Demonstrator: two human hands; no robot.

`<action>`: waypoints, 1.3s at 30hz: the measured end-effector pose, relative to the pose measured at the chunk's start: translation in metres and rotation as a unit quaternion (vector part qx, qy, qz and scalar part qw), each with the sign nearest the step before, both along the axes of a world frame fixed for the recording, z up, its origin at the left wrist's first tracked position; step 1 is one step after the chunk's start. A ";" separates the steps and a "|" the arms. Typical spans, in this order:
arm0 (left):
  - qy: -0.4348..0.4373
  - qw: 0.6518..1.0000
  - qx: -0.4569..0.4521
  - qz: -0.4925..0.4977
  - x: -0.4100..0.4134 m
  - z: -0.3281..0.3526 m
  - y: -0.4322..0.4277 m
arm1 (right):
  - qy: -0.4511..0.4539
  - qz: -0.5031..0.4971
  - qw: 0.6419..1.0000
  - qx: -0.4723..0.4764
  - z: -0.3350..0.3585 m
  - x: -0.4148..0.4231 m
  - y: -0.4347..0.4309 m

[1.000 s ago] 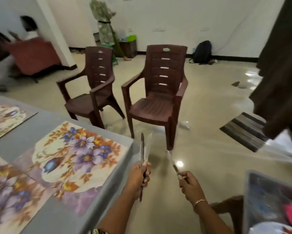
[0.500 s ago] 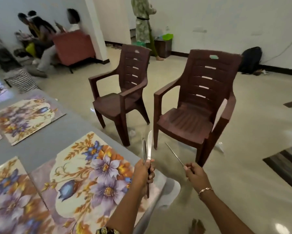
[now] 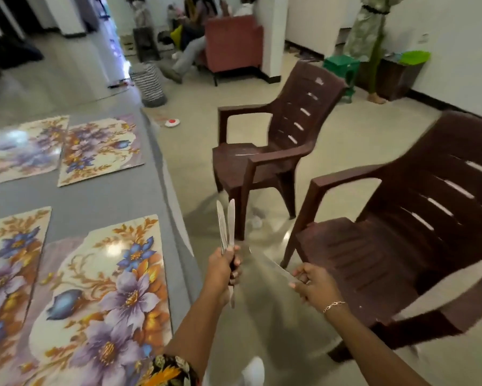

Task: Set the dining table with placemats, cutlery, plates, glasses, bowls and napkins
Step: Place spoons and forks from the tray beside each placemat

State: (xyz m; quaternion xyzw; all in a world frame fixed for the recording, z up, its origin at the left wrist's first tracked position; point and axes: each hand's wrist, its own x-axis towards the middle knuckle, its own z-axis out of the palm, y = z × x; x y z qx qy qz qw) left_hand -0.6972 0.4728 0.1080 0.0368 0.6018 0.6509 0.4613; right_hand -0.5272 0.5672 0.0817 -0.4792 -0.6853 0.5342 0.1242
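Now 4 placemats (image 3: 109,288) lie out; 2 hands (image 3: 223,270) (image 3: 315,285) grip knives (image 3: 230,218).

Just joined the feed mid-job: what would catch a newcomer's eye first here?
Floral placemats on the grey table at left stand out first. At centre the left hand grips table knives upright and the right hand pinches a single knife. Two brown plastic chairs stand at right.
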 end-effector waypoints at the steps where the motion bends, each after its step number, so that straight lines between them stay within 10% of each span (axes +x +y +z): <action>1: 0.003 1.000 -0.002 0.019 -0.004 -0.001 0.001 | 0.001 0.016 1.000 -0.006 0.000 -0.008 0.011; 15: 0.012 0.946 0.000 0.324 -0.114 -0.016 -0.013 | -0.019 0.309 0.951 0.009 0.003 -0.211 0.073; 39: -0.022 0.713 -0.088 0.696 -0.121 -0.026 -0.111 | -0.012 0.697 0.617 0.364 -0.028 -0.416 -0.044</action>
